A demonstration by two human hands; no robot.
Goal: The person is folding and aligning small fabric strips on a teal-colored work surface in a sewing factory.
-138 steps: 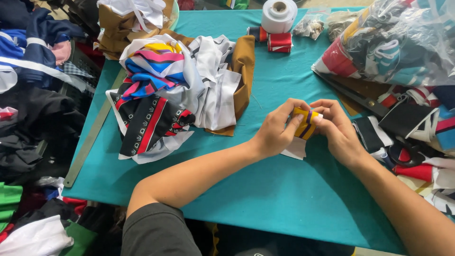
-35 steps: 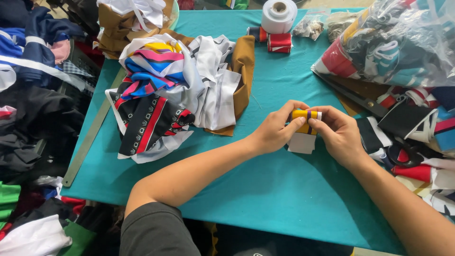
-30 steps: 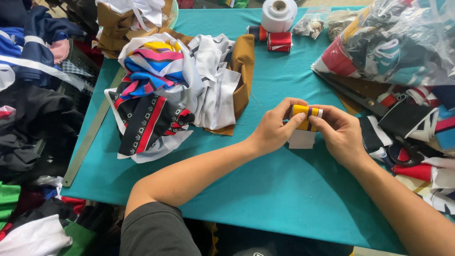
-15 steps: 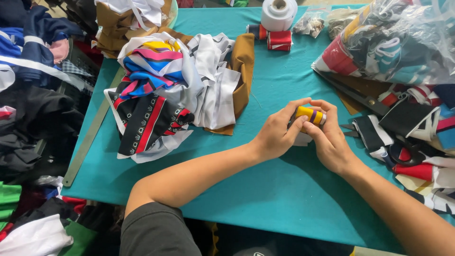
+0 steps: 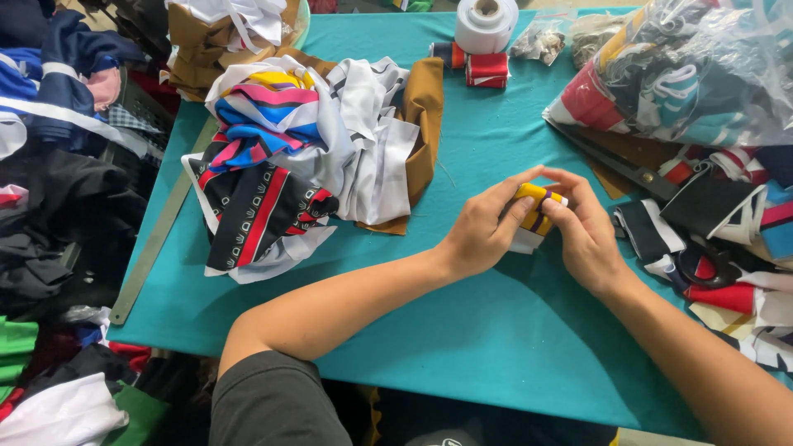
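My fingers (image 5: 529, 208) are pinching a yellow roll (image 5: 535, 206) banded purple and white. The worktop (image 5: 496, 330) is showing teal. The heap (image 5: 273, 165) is mixing black-red-white stripes, pink, blue, yellow. The spool (image 5: 486, 23) is gleaming white.

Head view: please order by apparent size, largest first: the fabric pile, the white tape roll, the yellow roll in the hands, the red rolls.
1. Fabric pile, by far largest.
2. White tape roll.
3. Red rolls and yellow roll: they look alike, and both hands partly cover the yellow one, which is nearer the camera, so I do not rank them.
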